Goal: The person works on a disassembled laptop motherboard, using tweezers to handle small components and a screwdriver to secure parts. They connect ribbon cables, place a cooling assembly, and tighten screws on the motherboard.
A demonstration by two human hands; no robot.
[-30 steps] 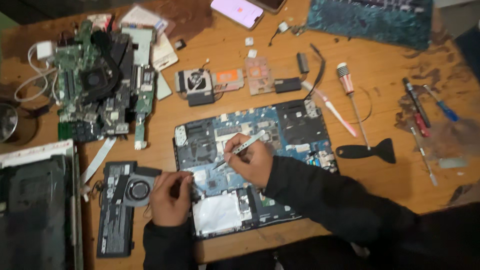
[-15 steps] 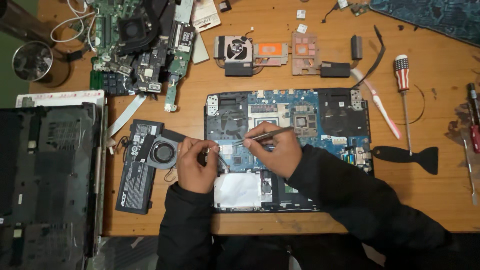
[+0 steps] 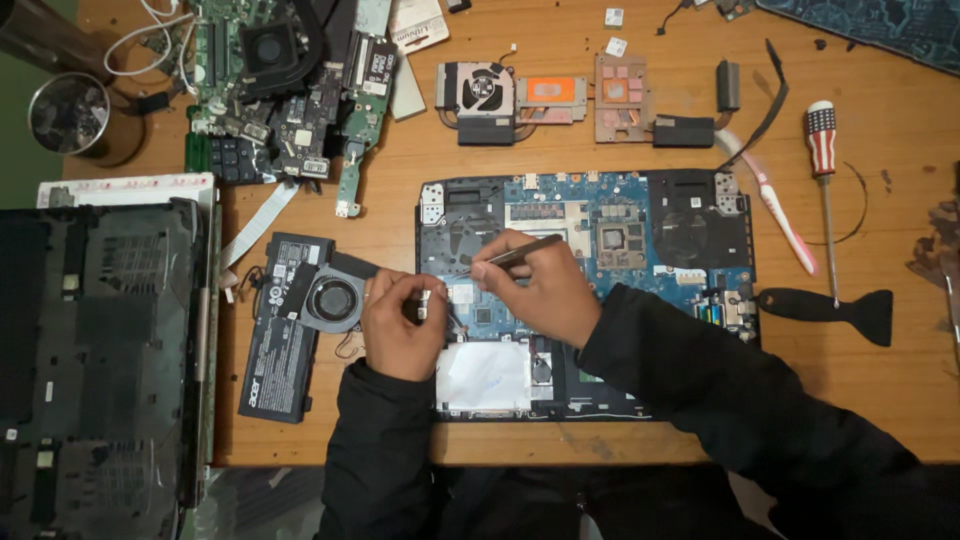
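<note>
- An opened laptop base [image 3: 640, 215], its blue circuit board exposed, is seen lying at the centre of a wooden worktop [image 3: 900, 380].
- The right hand [image 3: 535, 290] is closed around a pair of metal tweezers [image 3: 505, 258], held pinched between thumb and fingers; the tips are pointed toward nine o'clock, low over the board.
- The left hand [image 3: 400, 325] is curled, with a small silver part [image 3: 423, 300] pinched between thumb and forefinger, just beside the tweezer tips at the board's nine o'clock edge.
- A white patch [image 3: 485, 375] is seen on the base at six o'clock of the hands.
- A black battery [image 3: 280, 330] with a round fan [image 3: 333, 300] resting on it is placed at nine o'clock of the left hand.
- A dark laptop cover [image 3: 100, 360] is laid further out at nine o'clock.
- Loose circuit boards [image 3: 290, 90] are piled at eleven o'clock; a fan with copper heat pipes [image 3: 540, 95] is set at twelve o'clock.
- At three o'clock of the base, a toothbrush [image 3: 775, 205], a screwdriver [image 3: 823, 170] and a black scraper [image 3: 830, 308] are laid out.
</note>
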